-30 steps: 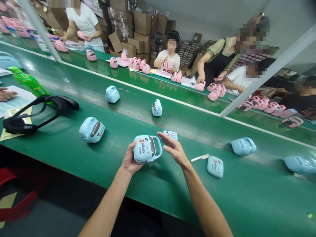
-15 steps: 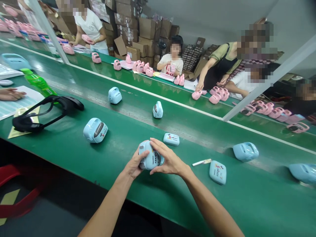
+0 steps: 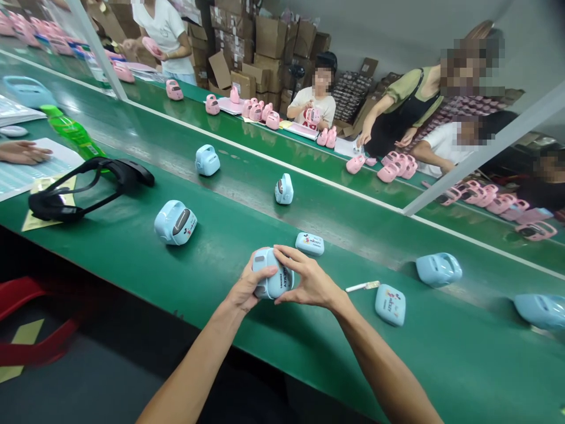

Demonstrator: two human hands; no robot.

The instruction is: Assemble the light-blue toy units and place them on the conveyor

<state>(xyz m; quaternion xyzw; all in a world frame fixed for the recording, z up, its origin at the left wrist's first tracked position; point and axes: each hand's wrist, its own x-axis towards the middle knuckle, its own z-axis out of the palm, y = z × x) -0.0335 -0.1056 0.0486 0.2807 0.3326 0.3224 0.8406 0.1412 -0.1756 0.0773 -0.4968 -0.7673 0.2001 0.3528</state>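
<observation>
Between my two hands is a light blue device (image 3: 274, 284) with printed lettering, held above the green table (image 3: 212, 235). My left hand (image 3: 247, 284) wraps its left side, thumb across the top. On its right side my right hand (image 3: 306, 277) grips with thumb and fingers. Behind them lies a flat blue printed cover (image 3: 309, 243). To the right are a second printed cover (image 3: 390, 305) and a thin white stick-like item (image 3: 362, 287). A blue device with a handle (image 3: 175, 222) stands to the left.
Further blue devices (image 3: 207, 161) stand along the middle strip. At left are a black headset (image 3: 88, 188), a green bottle (image 3: 73, 132) and another person's hand (image 3: 26, 152). Beyond a white rail, people handle pink devices (image 3: 355, 164). A slanted metal post (image 3: 477, 150) rises at right.
The view has shifted slightly. Both hands still hold the blue device, which is turned a little. Across the table, a person's hand has lifted off a pink device.
</observation>
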